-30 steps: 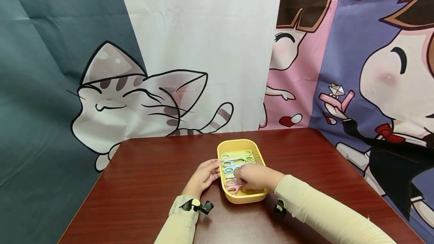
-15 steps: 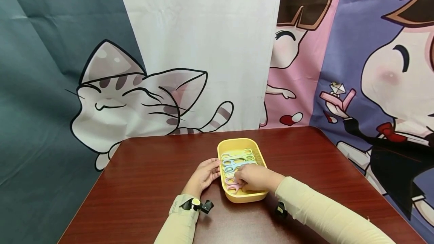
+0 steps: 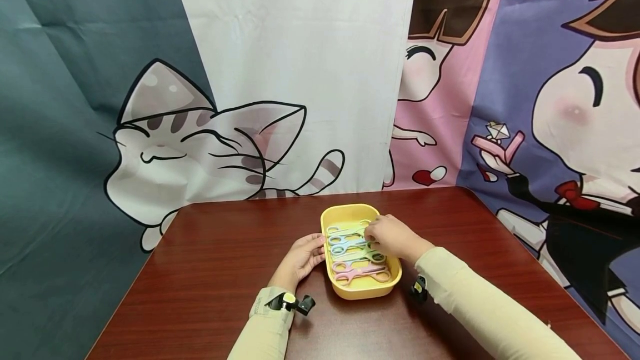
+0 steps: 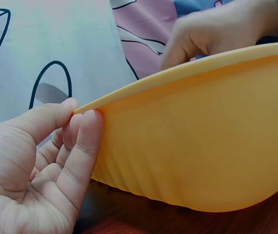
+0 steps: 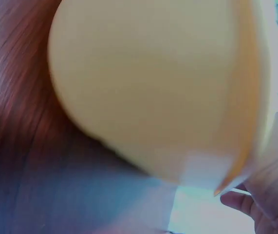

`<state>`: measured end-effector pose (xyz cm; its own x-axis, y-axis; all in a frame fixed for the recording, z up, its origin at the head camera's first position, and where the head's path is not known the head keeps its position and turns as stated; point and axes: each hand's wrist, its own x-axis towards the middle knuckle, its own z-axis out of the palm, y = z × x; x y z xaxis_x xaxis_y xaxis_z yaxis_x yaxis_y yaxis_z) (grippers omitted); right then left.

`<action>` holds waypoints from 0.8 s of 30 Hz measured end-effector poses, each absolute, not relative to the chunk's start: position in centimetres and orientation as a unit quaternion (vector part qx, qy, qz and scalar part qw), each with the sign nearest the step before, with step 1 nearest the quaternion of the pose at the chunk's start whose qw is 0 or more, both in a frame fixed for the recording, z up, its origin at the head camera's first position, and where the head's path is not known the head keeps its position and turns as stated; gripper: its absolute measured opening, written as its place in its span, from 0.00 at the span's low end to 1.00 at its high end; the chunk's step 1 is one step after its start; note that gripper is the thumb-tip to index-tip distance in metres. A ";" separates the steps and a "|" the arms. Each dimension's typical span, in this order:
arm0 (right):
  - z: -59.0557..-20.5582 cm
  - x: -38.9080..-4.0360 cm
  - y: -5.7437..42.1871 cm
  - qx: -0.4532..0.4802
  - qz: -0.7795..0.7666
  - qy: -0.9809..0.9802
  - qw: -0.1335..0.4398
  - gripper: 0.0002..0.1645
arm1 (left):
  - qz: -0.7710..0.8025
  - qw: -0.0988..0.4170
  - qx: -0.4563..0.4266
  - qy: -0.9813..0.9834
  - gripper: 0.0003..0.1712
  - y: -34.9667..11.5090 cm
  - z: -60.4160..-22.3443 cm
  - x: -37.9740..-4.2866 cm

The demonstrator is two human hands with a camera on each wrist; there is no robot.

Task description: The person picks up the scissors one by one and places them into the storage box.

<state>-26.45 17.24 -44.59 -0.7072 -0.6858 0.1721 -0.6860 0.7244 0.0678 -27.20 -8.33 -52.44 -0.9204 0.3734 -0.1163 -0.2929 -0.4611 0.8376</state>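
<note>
In the head view a yellow plastic basket [image 3: 357,293] holds several small scissors lying crosswise. Pink scissors [image 3: 361,274] lie nearest, with green scissors [image 3: 377,256] and blue scissors [image 3: 341,248] farther back. My left hand [image 3: 301,260] pinches the basket's left rim between thumb and fingers, plain in the left wrist view on the basket wall [image 4: 187,141]. Over the right rim reaches my right hand [image 3: 394,236], its bent fingers at the right ends of the rear scissors. Its fingertips are hidden, so a hold cannot be made out. The right wrist view is blurred.
The basket stands on a dark red-brown wooden table [image 3: 225,271]. Behind the table hangs a cloth backdrop [image 3: 300,43] printed with cartoon figures. Each forearm wears a wrist camera mount, the left one [image 3: 295,303] showing beside the basket.
My right hand has moved away from the pink scissors, back and slightly right over the rear scissors. The right ends of the pink and green scissors are now uncovered. My left hand stays put.
</note>
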 end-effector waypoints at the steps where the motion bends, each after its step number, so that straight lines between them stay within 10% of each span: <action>1: -44.8 -26.6 17.5 0.366 -0.002 -0.926 0.090 0.07 | 0.853 0.195 0.042 0.482 0.06 -8.3 -52.4 -27.2; 24: -45.3 -26.5 17.5 0.360 -0.036 -0.930 0.061 0.04 | 0.852 0.191 0.034 0.486 0.11 -8.3 -52.8 -27.3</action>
